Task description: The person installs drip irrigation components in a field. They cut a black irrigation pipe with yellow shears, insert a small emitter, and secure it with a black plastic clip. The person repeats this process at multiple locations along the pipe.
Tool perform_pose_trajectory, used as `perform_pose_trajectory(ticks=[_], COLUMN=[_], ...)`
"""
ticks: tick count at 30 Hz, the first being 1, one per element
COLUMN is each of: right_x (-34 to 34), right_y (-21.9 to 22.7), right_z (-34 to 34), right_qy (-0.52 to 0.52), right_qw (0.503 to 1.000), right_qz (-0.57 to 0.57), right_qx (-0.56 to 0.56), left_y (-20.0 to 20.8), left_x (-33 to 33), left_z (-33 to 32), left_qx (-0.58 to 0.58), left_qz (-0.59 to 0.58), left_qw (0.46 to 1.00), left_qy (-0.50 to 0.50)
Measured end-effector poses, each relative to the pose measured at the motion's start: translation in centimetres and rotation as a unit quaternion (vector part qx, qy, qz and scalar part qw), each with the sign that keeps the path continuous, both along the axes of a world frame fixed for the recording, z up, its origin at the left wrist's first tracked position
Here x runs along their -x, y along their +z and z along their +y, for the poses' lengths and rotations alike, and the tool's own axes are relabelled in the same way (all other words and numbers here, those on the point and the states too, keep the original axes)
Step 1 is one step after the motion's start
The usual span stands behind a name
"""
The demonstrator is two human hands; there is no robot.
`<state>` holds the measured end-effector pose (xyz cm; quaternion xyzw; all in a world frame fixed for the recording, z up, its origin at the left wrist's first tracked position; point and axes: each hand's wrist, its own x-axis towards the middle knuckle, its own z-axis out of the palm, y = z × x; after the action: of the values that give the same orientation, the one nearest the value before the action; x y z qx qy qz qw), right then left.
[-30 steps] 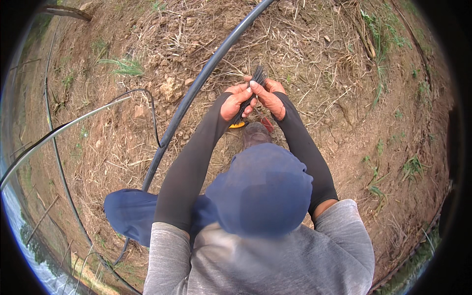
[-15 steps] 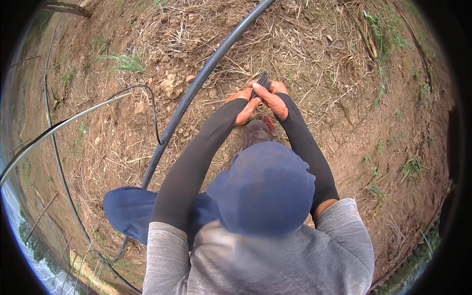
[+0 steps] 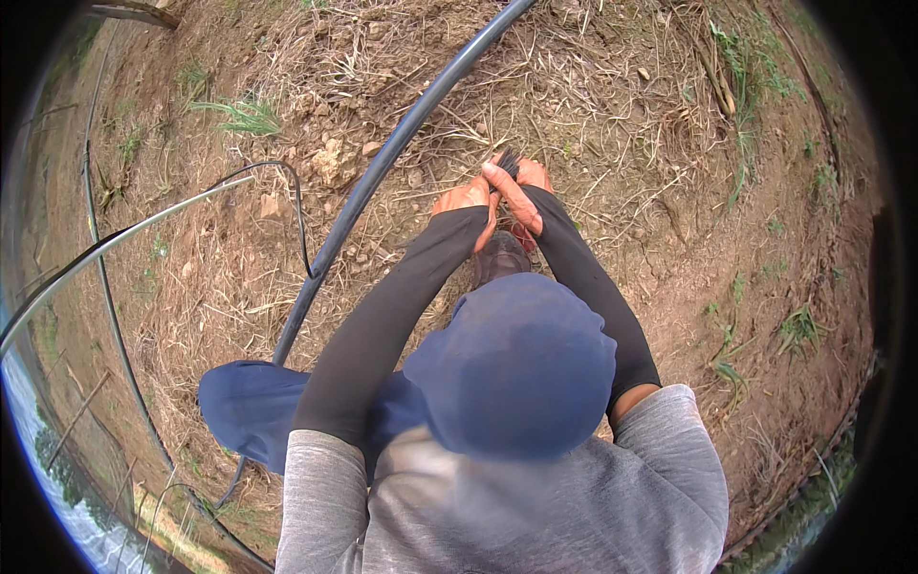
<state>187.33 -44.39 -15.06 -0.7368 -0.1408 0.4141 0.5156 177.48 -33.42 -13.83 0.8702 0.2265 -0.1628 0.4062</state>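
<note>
My left hand (image 3: 465,198) and my right hand (image 3: 519,199) are pressed together in front of me, low over the ground. Between them is a bundle of thin dark strips (image 3: 508,163), whose ends poke out past my fingers at the far side. Fingers of both hands are closed about it, with the right thumb laid across the near side. The lower part of the bundle is hidden by my hands. Just below them show a brown boot (image 3: 499,258) and a small red thing (image 3: 522,235) that I cannot make out.
A thick black pipe (image 3: 382,163) runs diagonally over the dry, straw-strewn soil to my left. A thin black tube (image 3: 298,206) joins it and loops toward a pale tube (image 3: 143,230). Another thin hose (image 3: 110,301) lies farther left. Grass tufts (image 3: 244,117) and stones (image 3: 335,163) dot the ground.
Both hands have turned and closed in more on the bundle. Less of the dark strips shows now, and the left hand's fingers lie nearer the right hand.
</note>
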Motion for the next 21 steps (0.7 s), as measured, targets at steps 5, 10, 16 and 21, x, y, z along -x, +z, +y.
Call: perform_pose_trajectory(ticks=[5,10,16,21], right_x=[0.3,1.0,0.9,-4.0], right_y=[-0.4,-1.0,-1.7,-2.5], right_z=[-0.3,-0.4,-0.4,-0.5], right_qy=[0.001,0.003,0.022,0.024], right_qw=[1.0,0.996,0.99,0.999], right_qz=[-0.017,-0.076,-0.13,0.013], right_qx=[0.016,0.051,0.042,-0.018], left_y=[-1.6,-2.0,-2.0,-0.9], left_x=[0.0,0.1,0.0,-2.9], left_z=[-0.9,-1.2,-1.0,0.8], left_qx=[-0.005,0.002,-0.007,0.057], left_qz=[0.003,0.059,0.034,0.013], left_qw=[1.0,0.998,0.999,0.998], left_qy=[0.014,0.013,-0.005,0.029])
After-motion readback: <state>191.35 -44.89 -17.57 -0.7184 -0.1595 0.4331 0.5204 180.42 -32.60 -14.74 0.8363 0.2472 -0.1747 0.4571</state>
